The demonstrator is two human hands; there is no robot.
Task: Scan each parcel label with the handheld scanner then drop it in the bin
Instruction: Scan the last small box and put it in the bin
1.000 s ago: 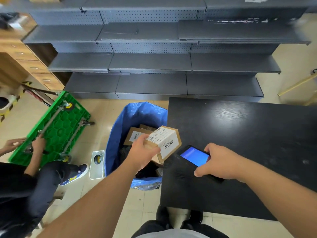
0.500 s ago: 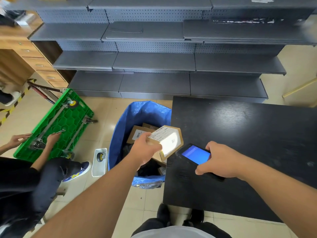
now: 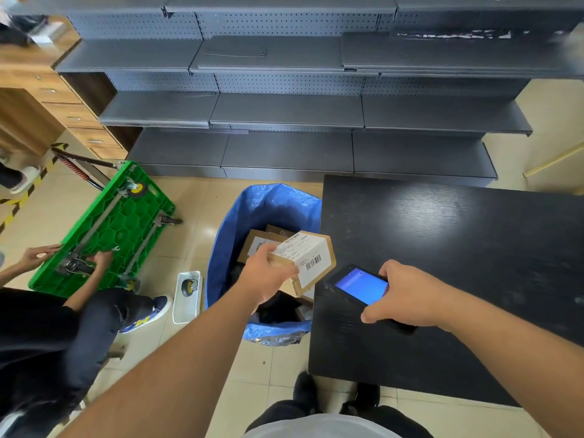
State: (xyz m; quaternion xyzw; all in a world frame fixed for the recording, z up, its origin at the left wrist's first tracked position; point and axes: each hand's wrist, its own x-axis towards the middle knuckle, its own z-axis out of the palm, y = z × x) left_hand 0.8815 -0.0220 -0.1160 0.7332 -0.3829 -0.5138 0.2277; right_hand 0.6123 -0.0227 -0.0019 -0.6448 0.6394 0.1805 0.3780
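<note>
Since before, the scan glare has left the parcel (image 3: 301, 259); left hand (image 3: 268, 276) grips it over the bin (image 3: 252, 213), right hand (image 3: 407, 295) grips the scanner (image 3: 360, 286). Dropping now risks an unconfirmed scan, perhaps.

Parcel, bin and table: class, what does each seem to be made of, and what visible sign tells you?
Parcel: brown cardboard, matte, with a white paper barcode label.
Bin: blue woven plastic sheet, probably; it creases and shines like a soft bag.
Table: black wood or wood-look board; faint grain lines and a dull sheen under the light.
</note>
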